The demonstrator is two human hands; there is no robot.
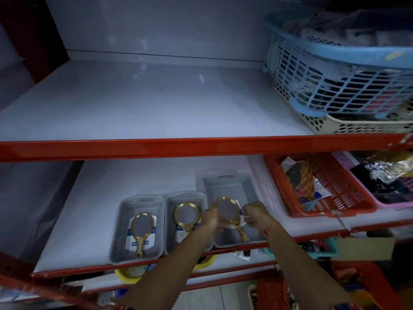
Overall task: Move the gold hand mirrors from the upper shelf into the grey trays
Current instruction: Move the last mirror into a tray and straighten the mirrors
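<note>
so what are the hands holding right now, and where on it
A gold hand mirror, over the right grey tray. The left hand and right hand pinch its backing card at either side of the oval frame.

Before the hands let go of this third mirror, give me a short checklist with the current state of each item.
1. Third mirror over the right tray: ok.
2. Both hands on it, left hand and right hand: ok.
3. Mirror resting flat on the tray floor: cannot tell.
4. Left tray and middle tray each hold one mirror: ok.
5. Upper shelf shows no mirrors left: ok.
6. Trays fully on the lower shelf: not ok, front edges slightly overhang.
</note>
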